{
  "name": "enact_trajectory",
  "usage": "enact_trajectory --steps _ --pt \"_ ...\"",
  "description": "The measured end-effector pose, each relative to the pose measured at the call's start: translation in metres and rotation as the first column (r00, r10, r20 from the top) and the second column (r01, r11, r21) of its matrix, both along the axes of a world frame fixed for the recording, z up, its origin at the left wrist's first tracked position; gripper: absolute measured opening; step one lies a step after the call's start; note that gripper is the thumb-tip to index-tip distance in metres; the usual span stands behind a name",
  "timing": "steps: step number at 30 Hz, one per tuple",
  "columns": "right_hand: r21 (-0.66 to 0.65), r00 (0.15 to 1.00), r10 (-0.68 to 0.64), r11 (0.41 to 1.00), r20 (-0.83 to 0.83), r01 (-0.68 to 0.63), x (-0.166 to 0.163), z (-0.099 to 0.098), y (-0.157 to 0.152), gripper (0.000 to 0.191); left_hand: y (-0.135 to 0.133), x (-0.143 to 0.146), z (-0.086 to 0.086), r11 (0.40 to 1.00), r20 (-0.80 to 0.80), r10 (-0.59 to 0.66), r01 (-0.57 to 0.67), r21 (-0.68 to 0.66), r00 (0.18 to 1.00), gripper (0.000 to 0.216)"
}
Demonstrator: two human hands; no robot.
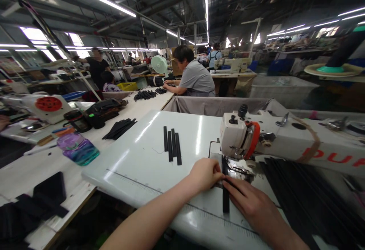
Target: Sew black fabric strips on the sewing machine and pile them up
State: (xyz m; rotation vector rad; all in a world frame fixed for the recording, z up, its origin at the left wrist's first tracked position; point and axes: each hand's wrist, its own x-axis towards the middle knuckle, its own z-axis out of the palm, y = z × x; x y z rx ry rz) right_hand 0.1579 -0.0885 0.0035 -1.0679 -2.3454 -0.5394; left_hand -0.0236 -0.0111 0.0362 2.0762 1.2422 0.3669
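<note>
A narrow black fabric strip (226, 200) lies lengthwise under the needle area of a white sewing machine (236, 139). My left hand (205, 173) pinches the strip from its left side, close to the presser foot. From the right, my right hand (248, 198) meets it there, thumb and finger closed on the strip. The fingertips of both hands nearly touch. To the left, several short black strips (172, 143) lie side by side on the pale machine table (142, 158). Long black strips (308, 200) are heaped right of my right hand, beneath the machine arm.
A purple and teal bottle (78, 147), a dark jar (77, 120) and a phone-like black slab (51, 187) stand or lie on the left table. Black pieces (119, 128) are fanned out nearby. Ahead, a person in grey (196, 78) handles black strips. A grey cloth-lined bin (211, 105) borders the far edge.
</note>
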Motion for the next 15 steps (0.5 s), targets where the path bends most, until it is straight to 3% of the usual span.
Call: enact_trajectory --steps 2,4,6,8,15 --pt "0.002 0.999 -0.014 1.0 0.035 0.014 0.003 -0.005 0.0 0.036 0.003 -0.003 -0.005 0.944 -0.016 -0.023 0.027 0.329 1.0 0.022" --pt "0.01 0.999 -0.008 1.0 0.048 0.007 0.005 -0.008 0.001 0.035 0.006 -0.005 -0.01 0.875 -0.002 -0.158 0.141 0.462 0.987 0.015" --pt "0.013 0.999 -0.004 1.0 0.039 0.004 0.005 -0.009 0.003 0.033 0.008 -0.005 -0.016 0.838 0.011 -0.283 0.242 0.489 0.959 0.014" --pt "0.003 1.0 -0.01 1.0 0.023 0.01 0.005 -0.009 0.003 0.032 0.009 -0.005 -0.02 0.818 0.022 -0.331 0.275 0.504 0.943 0.016" --pt "-0.029 1.0 -0.017 0.999 0.005 0.017 0.004 -0.007 0.002 0.035 0.006 -0.002 -0.02 0.815 -0.015 -0.316 0.28 0.508 0.949 0.015"
